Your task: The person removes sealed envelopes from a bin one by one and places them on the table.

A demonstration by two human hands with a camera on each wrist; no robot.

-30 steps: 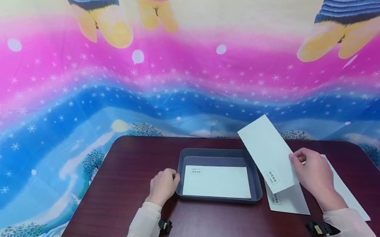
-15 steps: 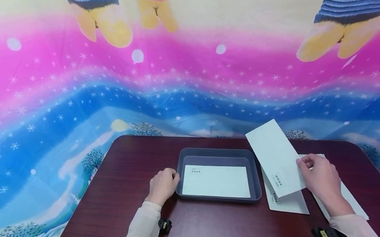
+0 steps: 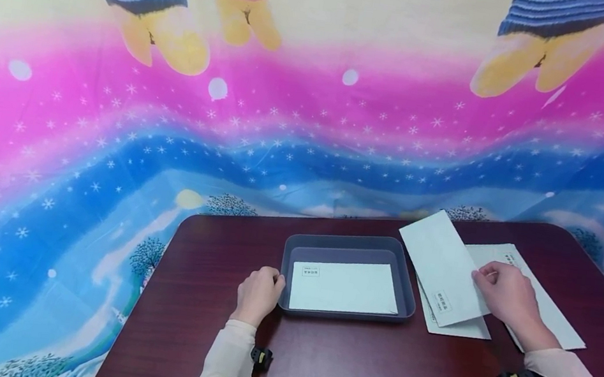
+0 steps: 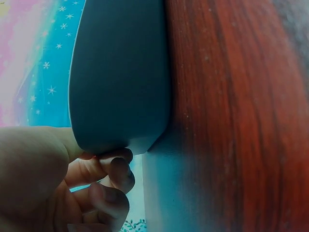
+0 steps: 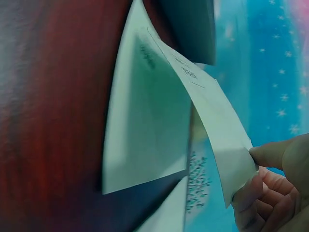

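My right hand pinches a white envelope by its right edge, thumb on one face and fingers behind. The held envelope slants above another envelope lying on the table, which it mostly covers in the head view. A grey rectangular tray stands left of these. Inside it lies a white envelope with a small printed box at its upper left. My left hand grips the tray's left end; in the left wrist view its thumb and curled fingers meet at the tray's wall.
More white envelopes lie at the right, partly hidden by my right hand and forearm. The dark red wooden table has rounded far corners. A patterned cloth hangs right behind its far edge.
My right hand has moved right and slightly down with the envelope, which now sits lower over the one beneath. The left hand and tray stay put.
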